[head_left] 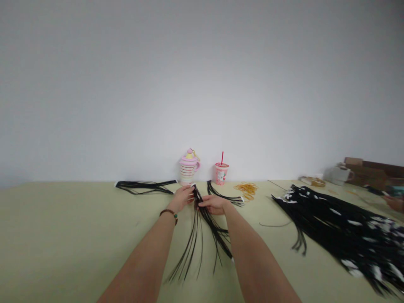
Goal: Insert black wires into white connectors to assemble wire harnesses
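Observation:
Both hands are closed on a bundle of thin black cables (206, 216) in the middle of the table. My left hand (182, 198) grips its upper end, near a small white tip. A little lower and to the right, my right hand (213, 203) has its fingers around the strands. Below the hands the loose ends fan out toward me, and some run behind my right forearm. A second black cable bundle (142, 185) lies to the left of my hands, and a shorter cable bundle (222, 194) lies just behind my right hand.
A pink-and-white lidded mug (187, 170) and a pink cup with a red straw (221, 173) stand by the wall. Yellow rubber bands (247, 189) lie nearby. At right are a large pile of black cables (334, 227), a cardboard box (372, 171) and another person's hand (394, 203).

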{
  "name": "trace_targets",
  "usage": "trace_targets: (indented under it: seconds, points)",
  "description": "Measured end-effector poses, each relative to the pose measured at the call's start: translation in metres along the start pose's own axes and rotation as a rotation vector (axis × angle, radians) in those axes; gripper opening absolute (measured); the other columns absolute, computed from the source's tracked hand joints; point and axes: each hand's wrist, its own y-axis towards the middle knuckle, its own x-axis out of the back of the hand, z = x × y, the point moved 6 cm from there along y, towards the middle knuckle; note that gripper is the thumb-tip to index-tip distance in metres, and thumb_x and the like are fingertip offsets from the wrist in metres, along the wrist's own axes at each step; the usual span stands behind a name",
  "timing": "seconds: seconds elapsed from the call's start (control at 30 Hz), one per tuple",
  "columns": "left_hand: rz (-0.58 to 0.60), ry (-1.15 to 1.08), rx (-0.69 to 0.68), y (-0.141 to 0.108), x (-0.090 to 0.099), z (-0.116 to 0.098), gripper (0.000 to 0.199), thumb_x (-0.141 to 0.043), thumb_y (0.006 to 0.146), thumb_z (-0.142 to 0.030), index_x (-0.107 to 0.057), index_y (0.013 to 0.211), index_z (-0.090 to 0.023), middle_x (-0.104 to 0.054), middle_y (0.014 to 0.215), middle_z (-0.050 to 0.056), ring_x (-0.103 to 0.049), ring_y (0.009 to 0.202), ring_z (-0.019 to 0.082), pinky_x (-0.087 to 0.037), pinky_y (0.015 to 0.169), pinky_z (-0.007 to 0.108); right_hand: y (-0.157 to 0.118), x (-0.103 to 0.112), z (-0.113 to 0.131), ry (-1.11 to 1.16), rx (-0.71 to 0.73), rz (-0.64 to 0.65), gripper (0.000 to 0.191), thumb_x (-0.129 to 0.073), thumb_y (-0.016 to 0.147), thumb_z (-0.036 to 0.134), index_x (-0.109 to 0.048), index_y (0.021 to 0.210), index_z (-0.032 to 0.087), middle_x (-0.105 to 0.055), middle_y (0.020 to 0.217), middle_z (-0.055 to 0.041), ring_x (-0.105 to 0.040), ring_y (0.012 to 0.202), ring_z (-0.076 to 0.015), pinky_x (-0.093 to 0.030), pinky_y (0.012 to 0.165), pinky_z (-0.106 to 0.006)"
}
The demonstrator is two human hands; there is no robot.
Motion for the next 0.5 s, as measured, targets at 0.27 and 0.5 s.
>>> trace_targets:
  seconds: [0.27, 0.5]
  points:
    - [0.103, -0.028, 0.012, 0.008, 0.009, 0.003, 0.024, -0.05, 0.082, -0.026, -0.053, 0.102, -0.013, -0.058, 0.094, 0.005, -0.057, 0.075, 0.012, -0.05, 0.063, 0.029, 0.01, 0.005, -0.005, 0.05, -0.039, 0.092, 0.021, -0.048, 0.086, 0.029, -0.058, 0.09, 0.01, -0.063, 0.085, -0.0033, -0.06, 0.075, -0.0116, -0.048, 0.074, -0.03]
    - [0.183, -0.138, 0.09, 0.014, 0.017, 0.006, 0.021, -0.051, 0.081, -0.023, -0.055, 0.099, -0.012, -0.059, 0.092, 0.005, -0.058, 0.076, 0.012, -0.05, 0.065, 0.029, 0.006, 0.008, -0.003, 0.077, -0.056, 0.21, 0.033, -0.066, 0.072, 0.024, -0.056, 0.101, 0.013, -0.064, 0.095, -0.0063, -0.06, 0.088, -0.0113, -0.043, 0.082, -0.023]
